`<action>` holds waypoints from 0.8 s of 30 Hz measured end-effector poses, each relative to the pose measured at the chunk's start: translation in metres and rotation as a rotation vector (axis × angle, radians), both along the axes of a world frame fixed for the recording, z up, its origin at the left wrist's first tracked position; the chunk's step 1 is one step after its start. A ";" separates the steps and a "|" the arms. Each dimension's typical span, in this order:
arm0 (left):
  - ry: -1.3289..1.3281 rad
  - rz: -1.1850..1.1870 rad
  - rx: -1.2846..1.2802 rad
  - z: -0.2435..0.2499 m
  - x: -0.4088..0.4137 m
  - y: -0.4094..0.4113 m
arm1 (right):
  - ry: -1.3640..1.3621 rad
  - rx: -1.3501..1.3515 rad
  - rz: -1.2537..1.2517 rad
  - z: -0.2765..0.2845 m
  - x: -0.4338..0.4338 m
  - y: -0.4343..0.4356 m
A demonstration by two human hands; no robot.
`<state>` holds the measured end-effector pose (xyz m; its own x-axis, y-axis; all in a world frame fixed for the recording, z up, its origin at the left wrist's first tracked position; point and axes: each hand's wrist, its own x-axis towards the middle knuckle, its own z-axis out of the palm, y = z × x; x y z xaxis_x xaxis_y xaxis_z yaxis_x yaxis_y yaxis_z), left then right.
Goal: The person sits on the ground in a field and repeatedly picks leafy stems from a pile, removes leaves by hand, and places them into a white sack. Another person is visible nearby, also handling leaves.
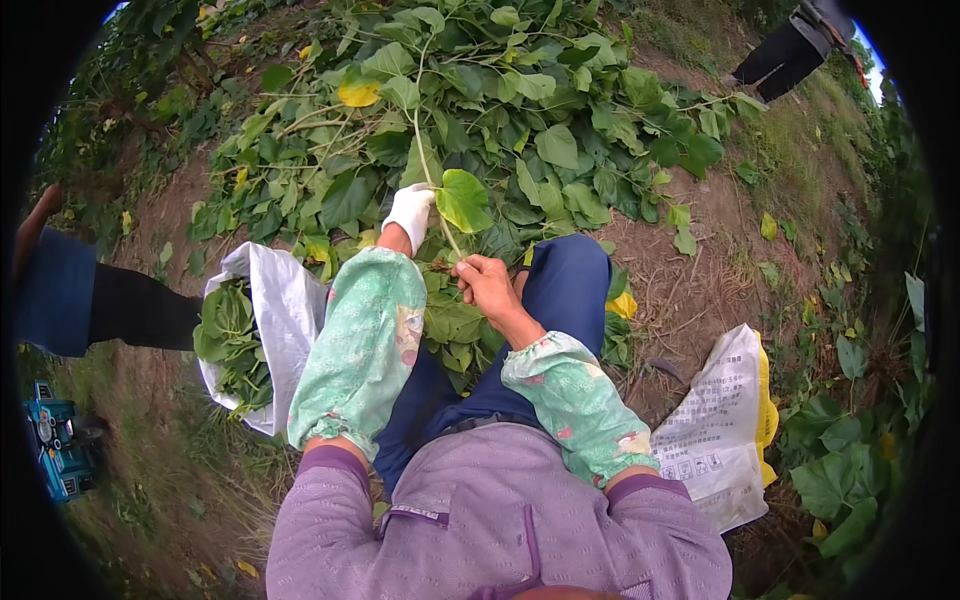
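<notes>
My left hand (411, 214), in a white glove, grips a long pale leafy stem (422, 142) partway along. The bare fingers of my right hand (486, 285) pinch the stem's lower end. One yellow-green leaf (463, 201) grows from it just right of the glove, and more leaves stand at its far end. Beyond my hands spreads a large heap of cut leafy branches (555, 146). Loose green leaves (454, 319) lie between my knees, below my right hand.
On the left stands a white woven sack (289, 322) with green leaves (229, 330) in its mouth. A printed sack (709, 435) lies at right. One person (52, 289) is beside the left sack, another (787, 49) at the upper right. A teal vehicle (60, 442) is far left.
</notes>
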<state>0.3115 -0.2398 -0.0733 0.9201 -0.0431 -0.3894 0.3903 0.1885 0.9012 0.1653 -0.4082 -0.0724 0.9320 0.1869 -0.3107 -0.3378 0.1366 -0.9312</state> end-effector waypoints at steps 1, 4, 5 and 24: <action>-0.022 0.006 0.097 -0.006 -0.009 -0.003 | 0.013 -0.019 0.027 -0.003 -0.005 0.002; -0.203 0.127 0.739 -0.030 -0.023 -0.003 | 0.039 -0.085 0.106 -0.006 -0.017 0.010; -0.206 0.124 0.936 -0.034 -0.030 -0.001 | 0.036 -0.104 0.128 -0.007 -0.021 0.012; 0.178 0.821 -0.068 -0.105 -0.080 0.027 | -0.289 -0.123 0.027 0.006 -0.021 0.010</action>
<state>0.2317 -0.2129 -0.1783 0.5948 0.5843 -0.5521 0.2406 0.5260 0.8157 0.1438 -0.3986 -0.0664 0.9802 0.1898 -0.0559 -0.0591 0.0111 -0.9982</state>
